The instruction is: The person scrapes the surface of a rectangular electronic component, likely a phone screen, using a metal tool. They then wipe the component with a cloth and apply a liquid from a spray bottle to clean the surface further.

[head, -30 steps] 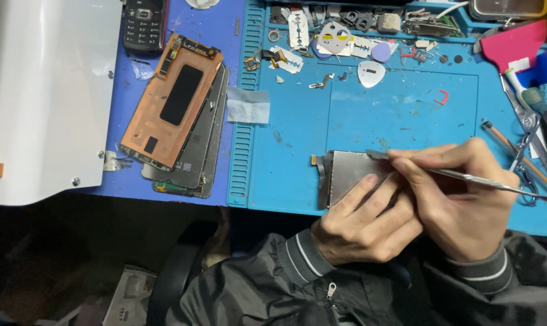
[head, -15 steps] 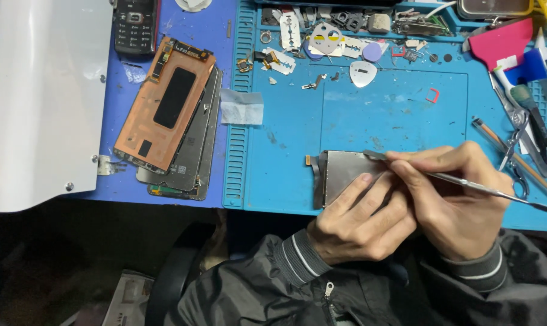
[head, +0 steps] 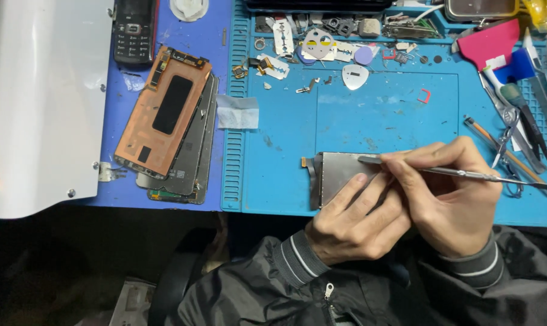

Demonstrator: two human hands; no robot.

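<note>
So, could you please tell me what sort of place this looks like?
Most likely a phone repair bench: a blue work mat, a stack of removed phone screens, and small parts and tools scattered along the top and right.

- A copper-backed phone screen (head: 163, 112) lies on a stack of dark panels at the left.
- A black keypad phone (head: 134, 30) lies above it.
- A pink scraper (head: 489, 42) and scissors (head: 507, 115) lie at the right.
- A white pick (head: 355, 76) lies among small parts.

Copper-backed phone screen (head: 163, 113) on stacked panels, mat's left; grey rectangular screen panel (head: 340, 172) under hands.
</note>
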